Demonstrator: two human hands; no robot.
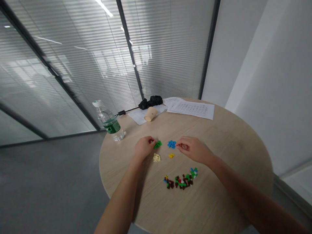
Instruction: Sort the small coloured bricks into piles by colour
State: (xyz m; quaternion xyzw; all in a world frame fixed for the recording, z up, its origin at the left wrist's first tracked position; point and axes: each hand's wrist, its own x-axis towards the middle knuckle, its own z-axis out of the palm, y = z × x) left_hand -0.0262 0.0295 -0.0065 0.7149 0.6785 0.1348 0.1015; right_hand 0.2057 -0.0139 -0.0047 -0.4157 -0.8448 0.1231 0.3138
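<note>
My left hand (144, 147) rests at the left side of a small heap of green bricks (158, 144), its fingertips pinched at the edge of the heap. On the other side, my right hand (191, 148) is closed in a pinch by the pile of blue bricks (171, 144). Whatever either hand may hold is too small to make out. Below them lie a cream-coloured pile (156, 157) and a few yellow bricks (171, 155). Nearer to me spreads a mixed row of brown, green, red, white and blue bricks (184, 181).
A round wooden table (219, 139) carries everything. At its left edge stands a water bottle (110, 122). Toward the back are a paper cup (150, 114) lying on its side, a black bundle (150, 102) with a cord, and printed sheets (191, 109). Blinds behind glass lie beyond.
</note>
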